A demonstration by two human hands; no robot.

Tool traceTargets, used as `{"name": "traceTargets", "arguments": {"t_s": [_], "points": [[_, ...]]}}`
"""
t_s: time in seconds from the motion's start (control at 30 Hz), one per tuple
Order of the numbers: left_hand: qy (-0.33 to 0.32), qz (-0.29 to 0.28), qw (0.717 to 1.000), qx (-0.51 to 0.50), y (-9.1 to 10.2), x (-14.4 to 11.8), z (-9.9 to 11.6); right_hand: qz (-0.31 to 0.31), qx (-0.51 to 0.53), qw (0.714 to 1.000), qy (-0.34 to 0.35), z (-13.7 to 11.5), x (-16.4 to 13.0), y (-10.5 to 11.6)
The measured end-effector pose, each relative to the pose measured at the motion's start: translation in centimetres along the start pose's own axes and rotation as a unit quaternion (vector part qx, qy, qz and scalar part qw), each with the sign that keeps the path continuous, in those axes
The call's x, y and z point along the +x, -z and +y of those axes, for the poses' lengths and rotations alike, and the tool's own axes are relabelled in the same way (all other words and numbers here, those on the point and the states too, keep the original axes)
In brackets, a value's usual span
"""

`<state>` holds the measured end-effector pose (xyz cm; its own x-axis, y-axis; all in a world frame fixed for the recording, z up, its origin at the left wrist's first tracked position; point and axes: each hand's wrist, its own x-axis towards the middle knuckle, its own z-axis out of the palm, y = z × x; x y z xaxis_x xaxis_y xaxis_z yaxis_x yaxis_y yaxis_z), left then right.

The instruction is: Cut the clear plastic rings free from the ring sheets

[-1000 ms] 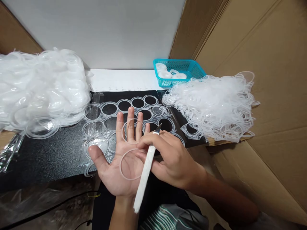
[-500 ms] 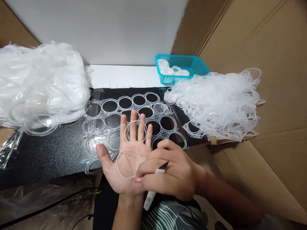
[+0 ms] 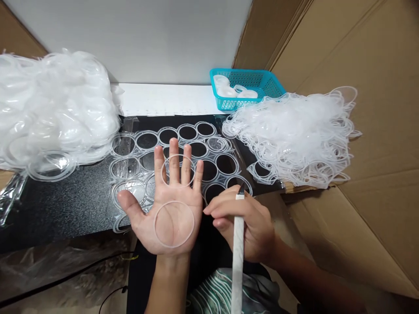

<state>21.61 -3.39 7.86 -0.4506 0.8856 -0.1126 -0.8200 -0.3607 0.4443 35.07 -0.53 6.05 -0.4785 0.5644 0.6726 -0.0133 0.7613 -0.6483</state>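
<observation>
**Two rings lie loose on the palm**

The left hand (image 3: 166, 209), flat with fingers spread, carries one clear ring (image 3: 174, 224) on the palm and another ring (image 3: 178, 170) across the fingers. The right hand (image 3: 245, 222) pinches a wrapped knife (image 3: 238, 253). At frame centre, the punched sheet (image 3: 209, 161) shows mostly emptied holes; left cells look uncut.

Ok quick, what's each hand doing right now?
Left hand: open, palm up, two clear rings lying on it, one on the palm, one on the fingers.
Right hand: closed around a white-handled knife.
</observation>
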Motion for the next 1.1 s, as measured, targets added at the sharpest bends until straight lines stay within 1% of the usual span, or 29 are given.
{"name": "traceTargets", "arguments": {"t_s": [0.17, 0.3, 0.4, 0.47, 0.6, 0.8, 1.0, 1.07, 1.1], "points": [[0.003, -0.009, 1.0, 0.001, -0.4, 0.4, 0.1, 0.005, -0.029, 0.996, -0.08, -0.8, -0.3, -0.5], [0.006, -0.02, 1.0, 0.006, -0.4, 0.3, -0.1, 0.012, -0.048, 0.993, -0.106, -1.2, -0.1, -1.0], [0.008, -0.008, 1.0, 0.003, -0.6, 0.2, -0.2, 0.018, -0.061, 0.99, -0.123, -1.5, 0.0, -1.3], [0.009, -0.002, 1.0, 0.003, -0.7, 0.0, -0.1, 0.016, -0.057, 0.988, -0.144, -1.7, 0.1, -1.4], [0.005, -0.006, 1.0, 0.003, -0.9, -0.2, -0.1, 0.008, -0.028, 0.983, -0.183, -2.2, 0.4, -1.3], [-0.002, -0.003, 1.0, -0.004, -0.6, -0.1, 0.0, -0.006, -0.05, 0.981, -0.189, -2.8, 0.8, -1.2], [-0.006, -0.014, 1.0, 0.001, -0.1, -0.3, -0.5, -0.031, -0.157, 0.973, -0.167, -2.8, 0.9, -2.3], [-0.013, -0.009, 1.0, 0.006, -0.3, -0.2, -0.9, -0.025, -0.176, 0.97, -0.166, -2.5, 1.3, -2.2], [-0.017, -0.003, 1.0, 0.01, -0.5, 0.1, -1.0, -0.013, -0.172, 0.971, -0.168, -2.3, 1.6, -1.8]]}}
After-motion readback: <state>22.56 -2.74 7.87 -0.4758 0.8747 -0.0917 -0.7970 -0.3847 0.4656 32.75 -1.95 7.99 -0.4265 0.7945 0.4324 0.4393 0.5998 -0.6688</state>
